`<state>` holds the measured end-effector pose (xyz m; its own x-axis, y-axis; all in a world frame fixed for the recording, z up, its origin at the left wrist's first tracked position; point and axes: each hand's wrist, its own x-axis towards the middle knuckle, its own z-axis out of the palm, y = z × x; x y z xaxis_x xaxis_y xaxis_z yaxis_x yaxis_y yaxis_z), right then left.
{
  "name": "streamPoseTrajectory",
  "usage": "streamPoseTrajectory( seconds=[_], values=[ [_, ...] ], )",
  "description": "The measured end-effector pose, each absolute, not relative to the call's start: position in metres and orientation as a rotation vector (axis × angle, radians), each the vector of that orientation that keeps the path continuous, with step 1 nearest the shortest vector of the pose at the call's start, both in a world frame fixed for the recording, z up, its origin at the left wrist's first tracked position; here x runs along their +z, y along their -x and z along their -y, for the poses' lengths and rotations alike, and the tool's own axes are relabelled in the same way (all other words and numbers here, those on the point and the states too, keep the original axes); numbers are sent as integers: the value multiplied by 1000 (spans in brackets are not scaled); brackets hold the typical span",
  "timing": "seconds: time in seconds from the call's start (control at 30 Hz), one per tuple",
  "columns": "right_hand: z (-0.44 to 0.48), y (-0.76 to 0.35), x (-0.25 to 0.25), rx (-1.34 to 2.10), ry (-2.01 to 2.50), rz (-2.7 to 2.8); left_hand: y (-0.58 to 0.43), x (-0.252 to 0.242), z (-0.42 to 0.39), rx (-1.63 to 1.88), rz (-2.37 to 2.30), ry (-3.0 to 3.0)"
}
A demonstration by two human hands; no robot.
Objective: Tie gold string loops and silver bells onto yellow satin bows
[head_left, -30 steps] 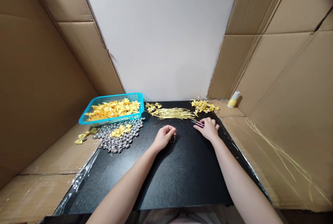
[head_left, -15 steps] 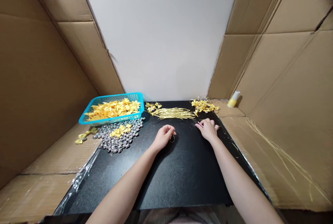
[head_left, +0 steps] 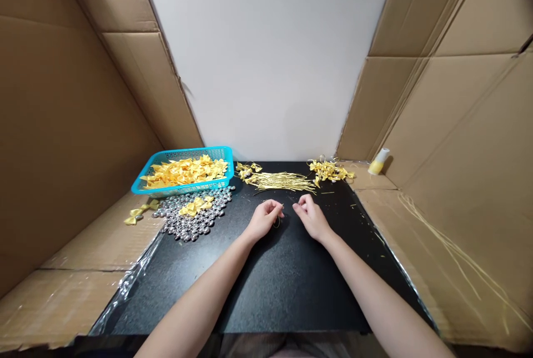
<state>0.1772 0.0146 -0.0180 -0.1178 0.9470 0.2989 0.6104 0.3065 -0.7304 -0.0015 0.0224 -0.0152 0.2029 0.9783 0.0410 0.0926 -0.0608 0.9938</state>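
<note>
The left hand (head_left: 263, 220) has thumb and fingers pinched on a thin gold cord (head_left: 277, 226), which curves down beneath the fingertips above the middle of the black speckled surface (head_left: 266, 291). Just beside it, apart from it, the right hand (head_left: 311, 218) is curled with thumb and fingers drawn in; a thin dark tip seems to stick out from it, but I cannot tell what it grips.

Beyond the hands, toward the far edge, lies a flat bundle of cut gold cord lengths (head_left: 285, 181). A small cluster of yellow bows (head_left: 249, 169) sits at the bundle's left end, and a larger heap of yellow bows with gold cord loops (head_left: 328, 170) fills the far right corner.

At the far left corner stands a turquoise plastic basket (head_left: 135, 187) holding many yellow satin bows (head_left: 183, 172). In front of it, shiny silver beads (head_left: 189, 231) spread toward the left edge, with some loose yellow bows (head_left: 195, 206) on top. Past the right edge, a white-and-yellow cone (head_left: 378, 161) stands on brown cardboard (head_left: 383, 219).
</note>
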Motion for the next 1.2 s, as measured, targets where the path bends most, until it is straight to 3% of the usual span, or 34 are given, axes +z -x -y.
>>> streamPoseTrajectory(
  seconds=[1.2],
  values=[
    [-10,-173,-12,483,1451,1974,4,-17,-22,1031,-1036,-1473]
  ],
)
